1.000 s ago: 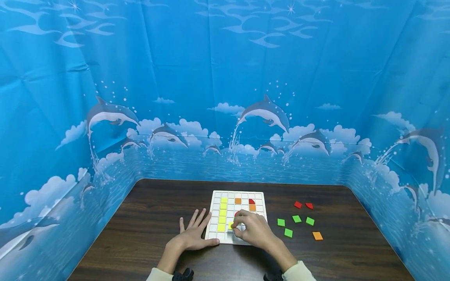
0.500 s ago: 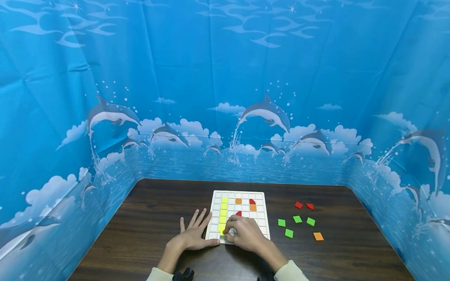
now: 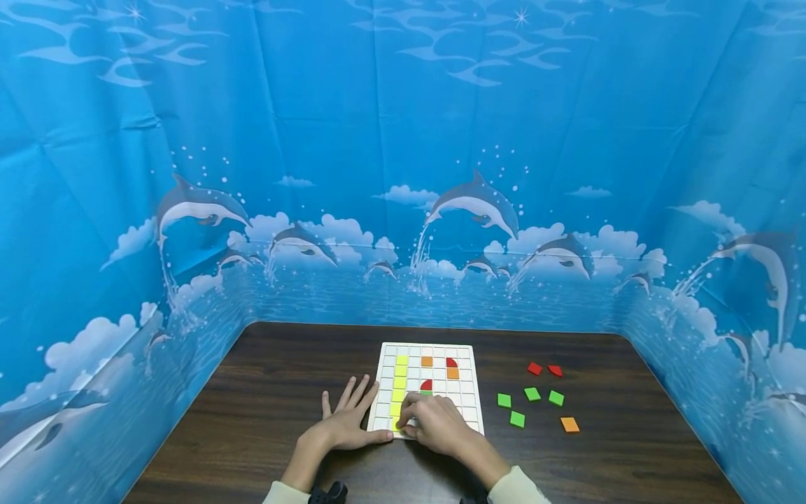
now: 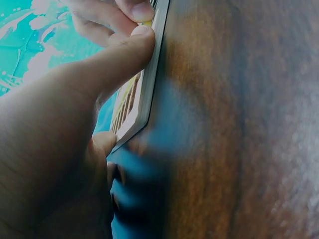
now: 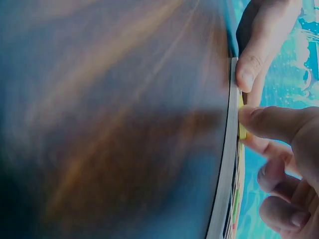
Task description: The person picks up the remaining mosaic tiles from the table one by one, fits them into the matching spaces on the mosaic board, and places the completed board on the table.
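Note:
A white gridded board (image 3: 467,399) lies on the dark wooden table. My right hand (image 3: 437,423) pinches a yellow square tile (image 5: 242,130) between thumb and finger at the board's near edge, at the foot of a column of yellow tiles (image 3: 399,383). Spread along the board's left side, my left hand (image 3: 346,425) has straight fingers, with its thumb on the near left corner. Farther up the board sit orange squares (image 3: 427,361), red quarter-round pieces (image 3: 451,362) and a green piece (image 3: 426,393) partly hidden by my right hand.
Loose pieces lie on the table right of the board: several green squares (image 3: 532,394), a red square (image 3: 534,368), a red quarter-round piece (image 3: 555,370) and an orange square (image 3: 569,425). A blue dolphin-print curtain (image 3: 403,175) surrounds the table's (image 3: 264,378) back and sides.
My right hand has carried the yellow tile left and nearer, from mid-board to the foot of the yellow column. The green piece has come partly into sight. My left hand stays put.

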A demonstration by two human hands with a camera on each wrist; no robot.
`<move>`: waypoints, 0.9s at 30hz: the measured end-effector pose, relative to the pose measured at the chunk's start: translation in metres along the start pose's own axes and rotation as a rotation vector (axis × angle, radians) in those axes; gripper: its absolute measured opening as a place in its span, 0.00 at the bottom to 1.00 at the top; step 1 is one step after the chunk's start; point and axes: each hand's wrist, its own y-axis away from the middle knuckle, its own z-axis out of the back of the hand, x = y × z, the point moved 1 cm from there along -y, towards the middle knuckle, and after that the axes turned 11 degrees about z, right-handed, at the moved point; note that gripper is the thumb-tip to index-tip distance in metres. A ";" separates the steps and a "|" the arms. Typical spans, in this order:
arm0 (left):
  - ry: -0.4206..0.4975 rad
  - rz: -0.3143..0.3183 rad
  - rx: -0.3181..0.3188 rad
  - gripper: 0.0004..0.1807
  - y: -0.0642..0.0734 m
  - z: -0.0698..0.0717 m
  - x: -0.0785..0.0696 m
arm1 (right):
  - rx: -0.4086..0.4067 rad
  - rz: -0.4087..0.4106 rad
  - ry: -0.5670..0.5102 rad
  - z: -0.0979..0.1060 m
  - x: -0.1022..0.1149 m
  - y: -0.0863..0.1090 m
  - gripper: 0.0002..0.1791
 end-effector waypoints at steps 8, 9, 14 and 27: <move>-0.005 0.019 0.008 0.64 0.001 0.001 -0.002 | 0.071 0.051 0.016 0.004 0.002 -0.002 0.08; -0.003 0.013 0.009 0.64 0.002 0.003 -0.002 | 0.083 0.054 0.011 0.005 0.003 -0.002 0.09; 0.023 -0.003 0.021 0.65 0.001 0.001 0.001 | 0.115 0.062 0.011 0.007 0.004 -0.001 0.10; 0.033 -0.034 -0.007 0.65 -0.013 -0.013 0.014 | 0.107 0.027 0.006 0.008 0.007 0.005 0.05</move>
